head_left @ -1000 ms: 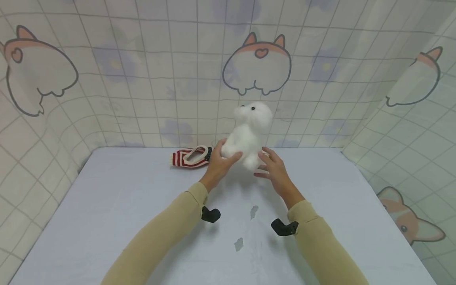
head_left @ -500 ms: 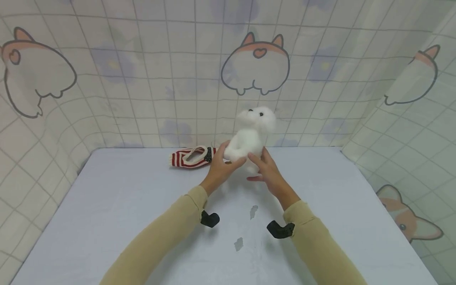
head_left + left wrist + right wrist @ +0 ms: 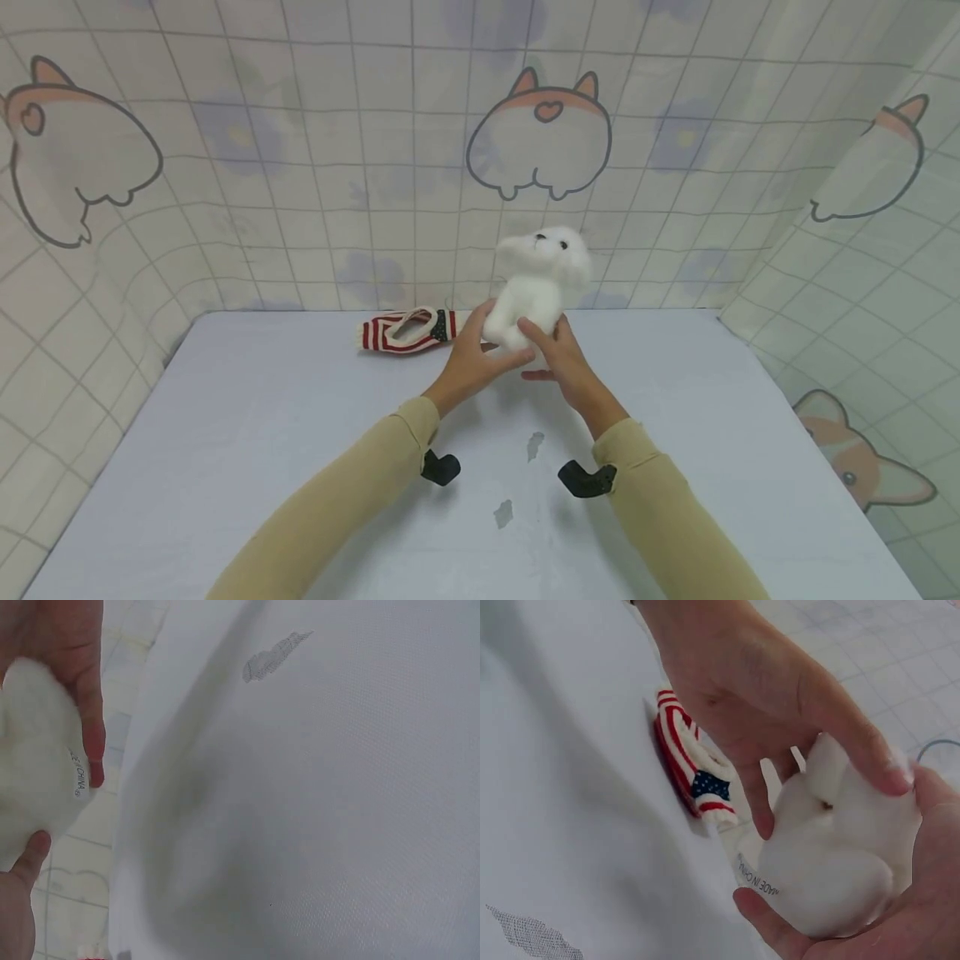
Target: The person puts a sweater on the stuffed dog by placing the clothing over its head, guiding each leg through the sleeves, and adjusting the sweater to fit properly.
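Observation:
A fluffy white plush dog (image 3: 534, 287) with black eyes is held up off the table near its back edge, its body tilted. My left hand (image 3: 471, 360) grips its lower left side, thumb in front. On the other side my right hand (image 3: 564, 367) holds the lower body, its thumb across the front. In the right wrist view a white tag printed "MADE IN CHINA" (image 3: 757, 877) sticks out from the plush between both hands. Left of my left hand lies a small knitted doll sweater (image 3: 405, 331), striped red and white with a navy starred part.
The white-covered table (image 3: 262, 433) has two grey worn patches (image 3: 534, 446) in front of the hands. A tile-patterned curtain (image 3: 420, 167) with corgi drawings stands behind the table and along both sides. Dark wrist mounts (image 3: 588, 479) sit below the sleeves.
The plush dog has shifted slightly right and down and turned a little. My right hand has moved left, closing in on the dog, its thumb now across the front. The sweater stays put.

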A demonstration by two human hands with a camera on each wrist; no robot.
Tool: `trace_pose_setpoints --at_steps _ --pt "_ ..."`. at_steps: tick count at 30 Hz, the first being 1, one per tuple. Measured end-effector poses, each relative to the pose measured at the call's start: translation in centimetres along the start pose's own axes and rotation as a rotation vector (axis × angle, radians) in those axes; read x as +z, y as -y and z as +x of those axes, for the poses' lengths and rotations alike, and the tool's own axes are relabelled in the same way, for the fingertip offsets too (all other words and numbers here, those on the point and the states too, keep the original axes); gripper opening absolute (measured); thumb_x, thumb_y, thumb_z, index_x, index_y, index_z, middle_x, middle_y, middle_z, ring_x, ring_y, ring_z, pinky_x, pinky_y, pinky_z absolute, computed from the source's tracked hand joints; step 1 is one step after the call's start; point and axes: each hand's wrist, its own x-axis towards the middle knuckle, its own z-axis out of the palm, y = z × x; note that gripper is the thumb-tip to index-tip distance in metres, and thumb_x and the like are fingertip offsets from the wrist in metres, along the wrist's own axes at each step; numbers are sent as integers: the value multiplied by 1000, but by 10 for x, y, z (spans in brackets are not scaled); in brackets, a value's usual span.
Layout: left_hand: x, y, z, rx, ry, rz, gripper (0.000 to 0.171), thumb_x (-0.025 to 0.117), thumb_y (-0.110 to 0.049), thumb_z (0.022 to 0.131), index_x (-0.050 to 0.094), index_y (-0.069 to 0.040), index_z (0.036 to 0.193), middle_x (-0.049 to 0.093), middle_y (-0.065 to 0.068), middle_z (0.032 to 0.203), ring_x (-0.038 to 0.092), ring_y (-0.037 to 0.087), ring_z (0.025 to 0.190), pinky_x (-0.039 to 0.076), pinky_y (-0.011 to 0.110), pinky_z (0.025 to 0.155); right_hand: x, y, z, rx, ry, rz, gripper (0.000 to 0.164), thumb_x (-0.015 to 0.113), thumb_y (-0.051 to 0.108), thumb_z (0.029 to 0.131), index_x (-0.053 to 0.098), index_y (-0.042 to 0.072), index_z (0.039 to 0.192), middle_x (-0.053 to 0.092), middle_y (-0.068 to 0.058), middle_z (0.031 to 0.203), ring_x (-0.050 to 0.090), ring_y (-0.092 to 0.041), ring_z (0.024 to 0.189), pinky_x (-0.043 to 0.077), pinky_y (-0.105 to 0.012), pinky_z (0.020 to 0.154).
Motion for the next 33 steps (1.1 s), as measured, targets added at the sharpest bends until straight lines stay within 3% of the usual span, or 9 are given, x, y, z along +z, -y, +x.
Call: trace_pose_setpoints --at_steps 4,8,11,19,25,29,33 --pt "-3 1 -1 -8 26 -28 73 68 -46 87 32 -29 148 41 -4 146 45 18 131 46 46 104 -3 -1 0 3 -29 1 72 59 44 92 22 20 148 44 -9 141 52 -31 123 56 -50 85" --pt "-8 1 1 19 57 -126 54 49 -46 98 38 -24 147 43 1 147 47 22 131 48 42 103 -8 -3 0 20 -77 9 65 57 38 92 27 18 146 49 -11 135 54 -29 116 58 -43 81" --pt "-10 1 5 38 92 -222 48 43 -40 102 42 -18 145 46 6 144 52 26 127 52 39 98 -12 -4 0 17 -101 27 61 56 33 92 30 17 145 50 -12 133 55 -26 113 58 -41 81" --pt "-19 4 13 -106 251 -292 52 44 -45 100 37 -23 147 39 0 151 47 24 133 46 43 105 -18 -6 -3 -17 -84 21 56 55 30 92 34 14 141 52 -11 128 56 -20 102 57 -33 77" --pt "-28 1 16 -194 378 -321 58 47 -45 98 31 -25 150 35 -1 152 43 22 135 41 43 110 -24 -8 -5 -22 -48 -54 56 55 33 92 37 15 142 53 -11 129 54 -18 104 48 -32 88" --pt "-32 -1 16 -227 426 -325 63 49 -39 99 24 -20 154 29 1 156 39 22 139 37 44 113 -26 -9 -7 -17 -15 -94 58 57 36 91 39 16 143 54 -11 131 53 -20 110 43 -34 95" --pt "-35 0 15 -229 430 -277 67 52 -38 98 22 -19 154 27 -1 158 38 20 140 36 43 114 -29 -8 -9 -32 22 -137 65 60 45 91 37 19 146 53 -9 137 52 -24 120 44 -40 100"
